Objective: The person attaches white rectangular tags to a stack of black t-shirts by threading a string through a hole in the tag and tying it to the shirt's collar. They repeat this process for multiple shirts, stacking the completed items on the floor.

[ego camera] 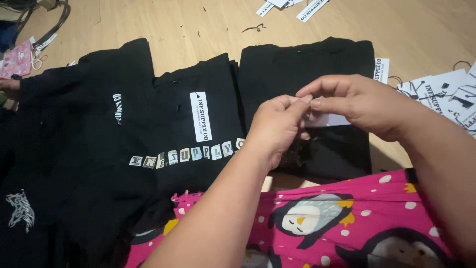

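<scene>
My left hand (275, 126) and my right hand (357, 101) meet fingertip to fingertip above a folded black garment (307, 64). Both pinch a white paper tag (329, 119), which is mostly hidden behind my right fingers. To the left lies another folded black garment (163, 129) with a row of small printed patches across it and a white hang tag (201, 115) on top. My lap is covered by pink cloth with penguin figures (322, 218).
The garments lie on a light wooden floor (163, 25). A heap of loose white tags (446, 97) is at the right edge, more tags (292, 6) at the top. More black clothing (29, 198) is piled at the left, beside a pink item (17, 57).
</scene>
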